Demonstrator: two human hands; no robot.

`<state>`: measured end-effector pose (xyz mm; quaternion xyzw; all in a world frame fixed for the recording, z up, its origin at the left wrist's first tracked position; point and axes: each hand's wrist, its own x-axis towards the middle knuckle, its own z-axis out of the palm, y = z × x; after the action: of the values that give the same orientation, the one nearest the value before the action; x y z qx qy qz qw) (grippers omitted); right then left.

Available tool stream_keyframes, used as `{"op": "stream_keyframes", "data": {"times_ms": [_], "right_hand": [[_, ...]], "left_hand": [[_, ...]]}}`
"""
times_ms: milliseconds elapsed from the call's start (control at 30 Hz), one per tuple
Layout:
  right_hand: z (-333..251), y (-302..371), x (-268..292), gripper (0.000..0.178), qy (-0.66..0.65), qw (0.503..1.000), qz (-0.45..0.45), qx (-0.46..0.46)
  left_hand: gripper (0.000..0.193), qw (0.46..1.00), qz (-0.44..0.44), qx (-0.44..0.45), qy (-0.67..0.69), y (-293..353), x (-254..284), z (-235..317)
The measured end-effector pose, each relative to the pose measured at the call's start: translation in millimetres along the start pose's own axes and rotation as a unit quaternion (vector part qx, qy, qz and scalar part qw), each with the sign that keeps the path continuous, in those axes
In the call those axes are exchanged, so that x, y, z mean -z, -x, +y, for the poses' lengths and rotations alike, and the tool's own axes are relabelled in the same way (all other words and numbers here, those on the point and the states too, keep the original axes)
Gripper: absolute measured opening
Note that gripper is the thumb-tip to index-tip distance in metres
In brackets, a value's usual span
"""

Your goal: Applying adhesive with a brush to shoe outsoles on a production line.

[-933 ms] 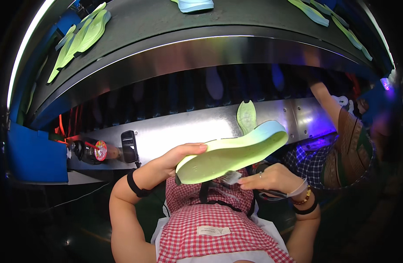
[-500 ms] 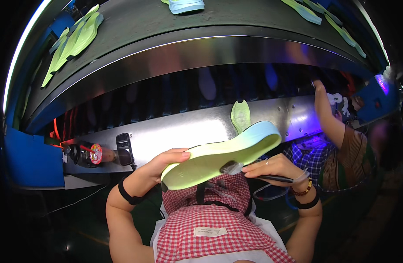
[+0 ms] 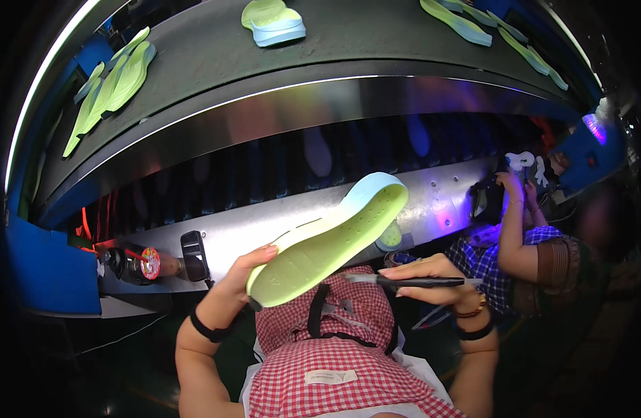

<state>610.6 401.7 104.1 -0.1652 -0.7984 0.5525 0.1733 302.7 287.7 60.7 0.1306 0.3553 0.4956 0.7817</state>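
Observation:
My left hand (image 3: 238,280) grips the toe end of a yellow-green shoe midsole (image 3: 313,258) with a light blue heel. The midsole is tilted, its hollow side with small holes toward me. In my right hand (image 3: 439,273) is a slim brush (image 3: 428,282) with a black handle, held between thumb and fingers. The brush tip points left, just below the midsole and apart from it; its bristles are blurred. Behind the held midsole, a second green sole piece (image 3: 390,237) lies on the metal bench (image 3: 285,213), partly hidden.
Ahead, a dark conveyor belt (image 3: 202,66) carries several green and blue midsoles (image 3: 273,22). On the bench at left are a black phone-like device (image 3: 194,256) and a lidded cup (image 3: 150,263). At right, a co-worker's arm (image 3: 517,230) reaches over the bench under purple light.
The brush has come off the midsole's inside and moved down and left. My left hand has tilted the midsole more steeply, heel up. The co-worker's hands have shifted.

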Motion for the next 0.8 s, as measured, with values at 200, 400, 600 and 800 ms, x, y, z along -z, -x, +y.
{"op": "stream_keyframes", "data": {"times_ms": [200, 400, 600, 800], "right_hand": [[42, -30, -63, 0.020, -0.129, 0.980, 0.147, -0.048], [50, -21, -72, 0.018, -0.092, 0.976, 0.190, -0.058], [57, -25, -79, 0.017, -0.041, 0.961, 0.273, -0.004], [62, -29, -82, 0.015, 0.036, 0.952, 0.303, 0.026]], "left_hand": [[0.053, 0.991, -0.040, -0.012, 0.124, -42, -15, -41], [0.058, 0.988, -0.057, -0.018, 0.142, -50, -12, -48], [0.056, 0.982, -0.042, -0.069, 0.174, -58, -8, -53], [0.052, 0.982, -0.021, -0.097, 0.163, -58, -7, -55]]}}
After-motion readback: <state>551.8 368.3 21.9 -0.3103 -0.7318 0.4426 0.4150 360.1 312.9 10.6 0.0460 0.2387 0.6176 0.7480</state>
